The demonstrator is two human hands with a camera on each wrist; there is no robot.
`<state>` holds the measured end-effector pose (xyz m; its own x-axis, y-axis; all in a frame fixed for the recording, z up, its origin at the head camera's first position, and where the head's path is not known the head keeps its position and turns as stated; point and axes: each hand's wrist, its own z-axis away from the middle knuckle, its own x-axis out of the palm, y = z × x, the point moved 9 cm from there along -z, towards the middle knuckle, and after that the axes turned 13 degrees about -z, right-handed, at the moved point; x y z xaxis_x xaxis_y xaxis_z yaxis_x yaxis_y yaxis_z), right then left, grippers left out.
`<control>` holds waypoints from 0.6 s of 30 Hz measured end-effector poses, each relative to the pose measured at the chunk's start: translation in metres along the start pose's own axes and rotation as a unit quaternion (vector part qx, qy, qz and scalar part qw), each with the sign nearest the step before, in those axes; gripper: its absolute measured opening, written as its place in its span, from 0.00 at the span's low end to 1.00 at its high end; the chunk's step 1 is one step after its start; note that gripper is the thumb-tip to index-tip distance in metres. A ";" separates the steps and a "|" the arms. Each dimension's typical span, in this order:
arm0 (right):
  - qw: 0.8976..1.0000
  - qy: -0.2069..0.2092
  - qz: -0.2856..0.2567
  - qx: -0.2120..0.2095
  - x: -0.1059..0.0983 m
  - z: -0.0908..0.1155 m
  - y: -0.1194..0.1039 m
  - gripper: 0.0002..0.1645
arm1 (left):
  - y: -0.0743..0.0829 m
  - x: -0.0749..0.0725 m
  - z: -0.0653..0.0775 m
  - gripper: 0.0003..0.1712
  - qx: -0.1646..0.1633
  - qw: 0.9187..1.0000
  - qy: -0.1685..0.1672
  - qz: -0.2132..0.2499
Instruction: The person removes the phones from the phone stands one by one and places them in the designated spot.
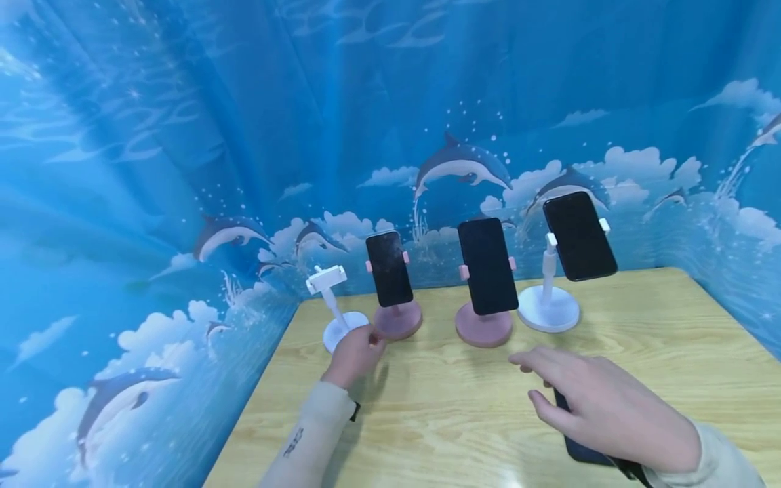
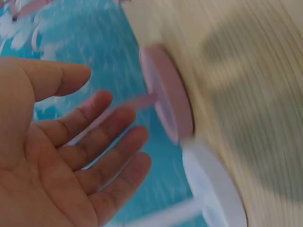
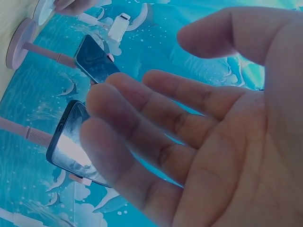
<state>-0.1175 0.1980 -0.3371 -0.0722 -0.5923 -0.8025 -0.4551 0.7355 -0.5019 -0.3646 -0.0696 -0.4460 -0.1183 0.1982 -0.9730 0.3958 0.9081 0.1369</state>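
Note:
My left hand is just in front of the white phone stand at the left, overlapping its round base. In the left wrist view its fingers are relaxed and hold nothing, with the pink base and white base beyond them. My right hand hovers with loose fingers and nothing in its grasp. Beneath it a dark phone lies on the table, mostly hidden by the hand. The left white stand's clamp carries no phone.
Along the back, two pink stands and a second white stand each hold a dark phone upright or tilted. The wooden table meets a blue dolphin-print curtain behind and at both sides.

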 end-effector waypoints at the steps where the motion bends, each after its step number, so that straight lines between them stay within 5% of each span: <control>1: 1.000 -0.001 0.002 0.004 0.000 0.000 0.000 0.20 | 0.011 0.005 -0.003 0.10 0.021 1.000 -0.008 0.004; 5: 1.000 -0.006 0.009 0.015 0.001 0.001 0.001 0.19 | 0.035 0.029 -0.014 0.20 0.047 0.998 -0.048 0.010; 11: 0.999 -0.014 0.009 0.035 0.001 0.004 0.007 0.20 | 0.043 0.070 -0.017 0.32 0.035 0.992 -0.119 -0.013; 18: 0.999 -0.012 0.024 0.038 -0.004 0.002 0.012 0.21 | 0.047 0.065 -0.021 0.33 0.023 0.991 -0.125 -0.047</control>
<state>-0.1210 0.2103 -0.3407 -0.0710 -0.5485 -0.8332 -0.3821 0.7865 -0.4852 -0.3733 -0.0063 -0.4986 0.0695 0.0110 -0.9975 0.4354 0.8993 0.0403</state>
